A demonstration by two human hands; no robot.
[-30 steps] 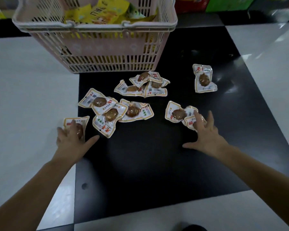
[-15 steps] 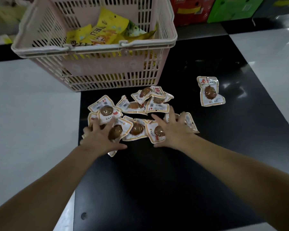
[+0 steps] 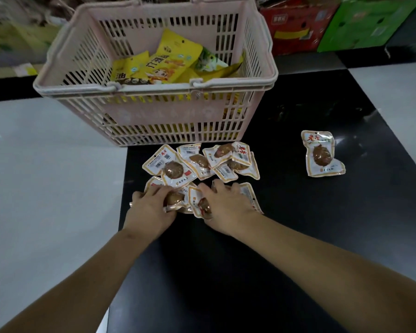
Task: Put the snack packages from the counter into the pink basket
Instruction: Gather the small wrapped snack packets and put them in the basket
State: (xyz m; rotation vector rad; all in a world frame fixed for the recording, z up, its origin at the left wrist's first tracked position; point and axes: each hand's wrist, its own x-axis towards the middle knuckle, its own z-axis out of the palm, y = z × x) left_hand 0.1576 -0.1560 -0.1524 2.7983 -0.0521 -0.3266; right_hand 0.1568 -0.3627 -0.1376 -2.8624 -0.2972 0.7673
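Partly hidden under left hand [image 3: 151,207] and right hand [image 3: 226,205]: several snack packages [image 3: 197,203]; grip impossible to tell.

You can read 油 on a yellow packet [image 3: 125,68] in the pink basket [image 3: 154,114], red 老 on the lone snack package [image 3: 323,153] near the counter's [image 3: 298,236] right edge

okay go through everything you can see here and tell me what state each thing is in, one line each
Pink basket: upright on the counter, handles folded down, partly filled.
Yellow bags: already inside the basket.
Pile of snack packets: bunched on the black counter, overlapping, sealed.
Lone snack packet: lying flat, apart to the right, untouched.
Left hand: curled over packets at the pile's near edge.
Right hand: curled over packets beside it.
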